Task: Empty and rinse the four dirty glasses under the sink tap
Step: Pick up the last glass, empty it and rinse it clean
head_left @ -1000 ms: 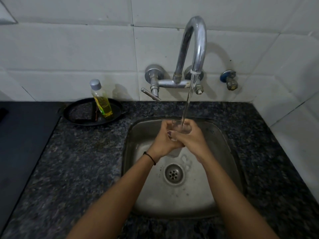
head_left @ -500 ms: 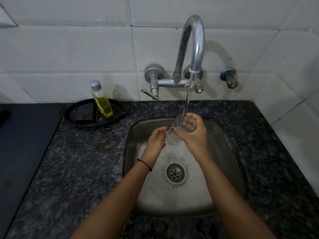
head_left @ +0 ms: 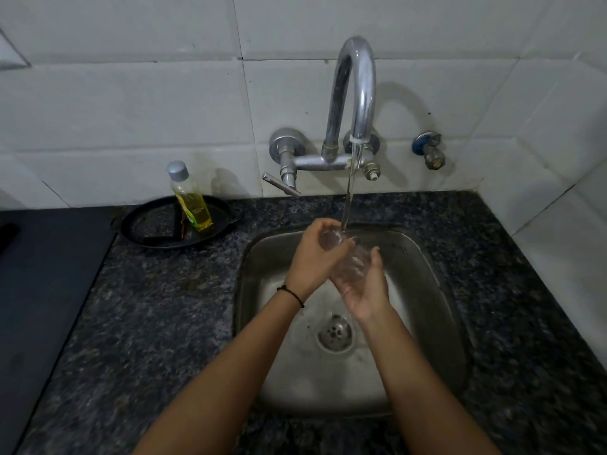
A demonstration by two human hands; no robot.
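Left grip (head_left: pixel 312 261), right grip (head_left: pixel 363 290) both curl round glass (head_left: pixel 349 261) under tap (head_left: pixel 358 93) stream; mid-sink (head_left: pixel 254 290), apart from walls.

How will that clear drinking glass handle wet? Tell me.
Probably slippery: the clear drinking glass is under water running from the chrome tap. Likely rigid yet breakable if dropped into the steel sink. Lying tilted, it could roll if set down so.
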